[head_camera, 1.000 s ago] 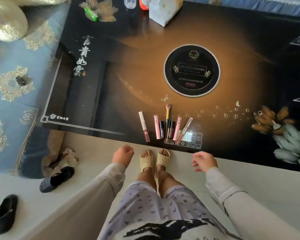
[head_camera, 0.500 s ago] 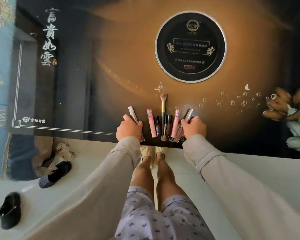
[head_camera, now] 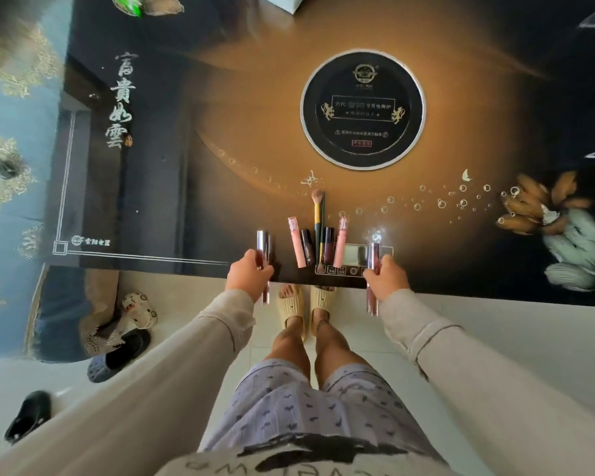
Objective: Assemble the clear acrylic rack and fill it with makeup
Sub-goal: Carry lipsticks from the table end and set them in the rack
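My left hand (head_camera: pixel 249 274) gripped the silver-capped tube (head_camera: pixel 262 243), fingers curled round it; my right hand (head_camera: pixel 387 277) gripped the second tube (head_camera: pixel 372 256) likewise.

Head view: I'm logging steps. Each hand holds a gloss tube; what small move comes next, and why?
Probably carry both off to find the rack: the left hand grips the left tube, the right hand the right tube, both past the table edge, and no rack shows here.
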A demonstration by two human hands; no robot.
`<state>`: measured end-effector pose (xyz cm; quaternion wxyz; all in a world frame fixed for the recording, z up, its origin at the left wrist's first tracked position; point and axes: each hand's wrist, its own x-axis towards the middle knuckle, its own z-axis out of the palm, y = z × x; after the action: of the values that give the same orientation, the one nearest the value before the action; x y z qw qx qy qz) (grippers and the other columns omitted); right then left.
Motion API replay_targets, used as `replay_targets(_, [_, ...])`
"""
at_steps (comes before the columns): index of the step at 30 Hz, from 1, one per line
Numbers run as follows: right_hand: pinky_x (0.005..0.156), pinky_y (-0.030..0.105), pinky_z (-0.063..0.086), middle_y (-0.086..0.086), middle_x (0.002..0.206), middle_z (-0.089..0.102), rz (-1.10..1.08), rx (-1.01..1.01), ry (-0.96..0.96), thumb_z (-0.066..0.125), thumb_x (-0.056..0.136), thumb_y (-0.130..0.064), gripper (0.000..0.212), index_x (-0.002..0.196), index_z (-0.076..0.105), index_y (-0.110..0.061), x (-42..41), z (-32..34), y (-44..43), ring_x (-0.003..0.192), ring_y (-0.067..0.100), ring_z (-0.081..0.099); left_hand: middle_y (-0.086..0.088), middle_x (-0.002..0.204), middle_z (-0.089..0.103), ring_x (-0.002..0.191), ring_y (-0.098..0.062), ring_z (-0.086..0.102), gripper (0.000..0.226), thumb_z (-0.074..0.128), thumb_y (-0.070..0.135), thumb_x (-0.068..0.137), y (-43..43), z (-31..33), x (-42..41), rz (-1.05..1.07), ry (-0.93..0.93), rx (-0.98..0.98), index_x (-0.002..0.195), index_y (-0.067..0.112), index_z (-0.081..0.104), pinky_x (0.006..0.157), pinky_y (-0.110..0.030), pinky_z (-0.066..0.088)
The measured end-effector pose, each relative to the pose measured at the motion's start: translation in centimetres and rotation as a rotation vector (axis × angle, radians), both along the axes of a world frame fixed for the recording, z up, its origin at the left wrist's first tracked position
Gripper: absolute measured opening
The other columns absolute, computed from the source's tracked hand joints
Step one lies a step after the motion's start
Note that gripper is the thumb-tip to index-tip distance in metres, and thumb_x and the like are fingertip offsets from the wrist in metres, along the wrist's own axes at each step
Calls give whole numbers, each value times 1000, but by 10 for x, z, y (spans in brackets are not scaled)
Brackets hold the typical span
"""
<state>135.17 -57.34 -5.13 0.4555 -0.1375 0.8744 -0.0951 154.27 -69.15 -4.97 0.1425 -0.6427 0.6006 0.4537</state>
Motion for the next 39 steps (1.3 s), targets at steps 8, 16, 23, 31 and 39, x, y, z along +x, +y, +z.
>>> replay_targets(8, [75, 35, 46, 20, 102, 65, 35, 32, -2, 57, 88, -21, 15, 91, 55, -7, 24, 35, 92, 87, 31, 58, -18, 108, 68, 82, -28, 62, 26, 51, 21, 91, 45, 39, 86, -294, -100, 49, 115, 9, 55, 74, -30, 49])
replay_targets(16, [45, 20, 38, 15, 78, 63, -267, -46, 16, 62, 82, -10, 7, 86, 58, -5, 51, 32, 159, 64, 23, 53, -13, 111, 68, 102, -30, 62, 24, 53, 25, 90, 53, 40, 130, -429, -201, 78, 110, 13, 59, 83, -28, 46])
replay_targets(23, [60, 28, 43, 13, 76, 60, -651, -108, 32, 61, 81, -6, 7, 79, 55, -7, 83, 23, 215, 65, 26, 55, -15, 110, 69, 101, -31, 63, 26, 57, 20, 86, 51, 41, 65, -580, -137, -1, 110, 13, 63, 86, -29, 47])
replay_targets(31, [50, 23, 37, 12, 72, 58, -1023, -2, 21, 61, 82, -7, 6, 84, 57, -4, 122, 25, 305, 64, 25, 54, -11, 105, 72, 66, -25, 63, 19, 55, 20, 88, 107, 64, -65, -1057, 40, -19, 105, 13, 62, 69, -26, 47])
replay_targets(39, [49, 25, 39, 13, 73, 59, -1384, -14, -24, 61, 82, -8, 6, 83, 56, -6, 125, 27, 387, 59, 24, 54, -15, 110, 69, 41, -12, 48, 23, 50, 20, 91, 185, 57, -155, -1386, -45, 21, 111, 11, 57, 56, -19, 44])
